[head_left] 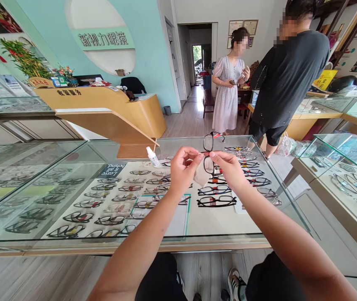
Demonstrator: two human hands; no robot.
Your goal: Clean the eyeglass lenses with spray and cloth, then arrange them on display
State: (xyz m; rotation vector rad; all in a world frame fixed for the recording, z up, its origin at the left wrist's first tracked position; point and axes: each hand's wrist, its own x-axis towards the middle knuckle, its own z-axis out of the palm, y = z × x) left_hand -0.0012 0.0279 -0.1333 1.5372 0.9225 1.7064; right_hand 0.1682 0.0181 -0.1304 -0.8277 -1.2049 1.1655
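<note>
A pair of dark-framed eyeglasses (209, 143) is held up over the glass counter, turned so that one lens is above the other. My right hand (228, 164) pinches the frame near its middle, thumb and finger closed. Close beside it my left hand (183, 165) is closed too, its fingertips at the frame. A pale, thin cloth (201, 174) hangs from those left fingers, below and partly behind the lower lens. Whether the left fingertips also grip the frame is hard to see. Below both hands, rows of eyeglasses (216, 201) lie in the glass display case (197, 228).
A small white bottle (152, 157) stands on the counter, left of my hands. Beyond are a wooden reception desk (144, 119) and two people, one in a light dress (225, 94), one in a dark shirt (294, 79). Another glass case (348, 167) is at right.
</note>
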